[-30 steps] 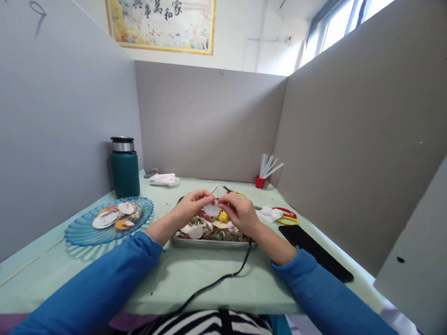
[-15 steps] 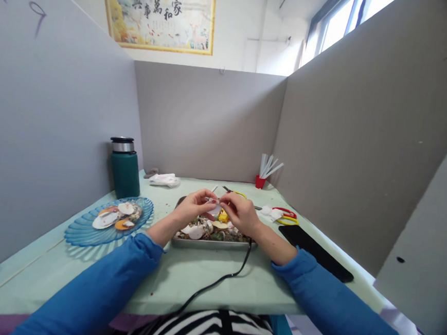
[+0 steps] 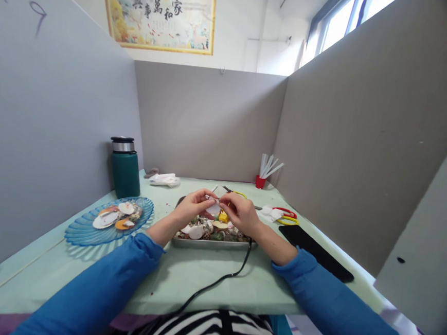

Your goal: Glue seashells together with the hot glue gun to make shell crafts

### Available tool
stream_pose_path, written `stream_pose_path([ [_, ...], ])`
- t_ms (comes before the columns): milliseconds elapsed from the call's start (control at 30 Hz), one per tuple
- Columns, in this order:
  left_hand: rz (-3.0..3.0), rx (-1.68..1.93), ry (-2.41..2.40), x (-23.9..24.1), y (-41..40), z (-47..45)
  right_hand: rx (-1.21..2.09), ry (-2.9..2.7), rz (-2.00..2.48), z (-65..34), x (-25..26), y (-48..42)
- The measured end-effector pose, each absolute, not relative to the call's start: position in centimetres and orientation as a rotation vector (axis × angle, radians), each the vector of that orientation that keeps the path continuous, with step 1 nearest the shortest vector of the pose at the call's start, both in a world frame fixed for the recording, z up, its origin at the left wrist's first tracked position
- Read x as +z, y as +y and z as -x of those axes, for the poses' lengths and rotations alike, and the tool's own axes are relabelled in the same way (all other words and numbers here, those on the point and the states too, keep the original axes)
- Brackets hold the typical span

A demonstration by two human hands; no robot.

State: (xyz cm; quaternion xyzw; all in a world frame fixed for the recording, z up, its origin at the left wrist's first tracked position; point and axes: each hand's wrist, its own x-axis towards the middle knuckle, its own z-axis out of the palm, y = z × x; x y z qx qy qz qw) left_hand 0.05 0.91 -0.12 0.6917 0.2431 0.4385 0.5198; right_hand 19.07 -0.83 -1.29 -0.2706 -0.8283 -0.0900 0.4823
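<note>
Both my hands meet above a metal tray [image 3: 212, 244] filled with several shells. My left hand [image 3: 193, 206] pinches a pale flat shell [image 3: 213, 208] by its left edge. My right hand [image 3: 239, 212] is closed with its fingertips on the same shell's right side; whether it also grips a small tool is hidden. A yellow piece [image 3: 223, 217] shows just under the shell. A black cable [image 3: 218, 280] runs from below my right hand toward my body.
A blue glass plate [image 3: 83, 231] with several shells lies at the left, a green flask [image 3: 125, 169] behind it. Red and yellow scissors [image 3: 286, 216], a black phone [image 3: 319, 252], a red cup of white sticks [image 3: 261, 180] and crumpled tissue [image 3: 164, 179] lie around. Grey partitions wall three sides.
The shell between my fingers has turned and shifted slightly; both hands stay in the same place over the tray.
</note>
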Motion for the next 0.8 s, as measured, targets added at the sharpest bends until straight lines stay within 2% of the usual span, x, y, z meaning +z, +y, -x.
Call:
stream_pose_path([
  [367, -1.607, 1.103, 0.593, 0.1, 0.7, -0.1, -0.199, -2.042, 0.771, -19.1, -0.8, -1.3],
  [533, -1.439, 1.223, 0.652, 0.1, 1.1, 0.1, -0.254, -2.012, 1.144, -19.8, -0.3, -0.8],
  [667, -1.368, 1.251, 0.742, 0.4, 1.0, 0.2, -0.316, -2.201, 1.564, -20.6, 0.0, -0.4],
  [800, -1.329, 1.267, 0.864, 0.7, 0.9, 0.1, -0.376, -2.344, 1.696, -20.9, -0.1, -0.6],
])
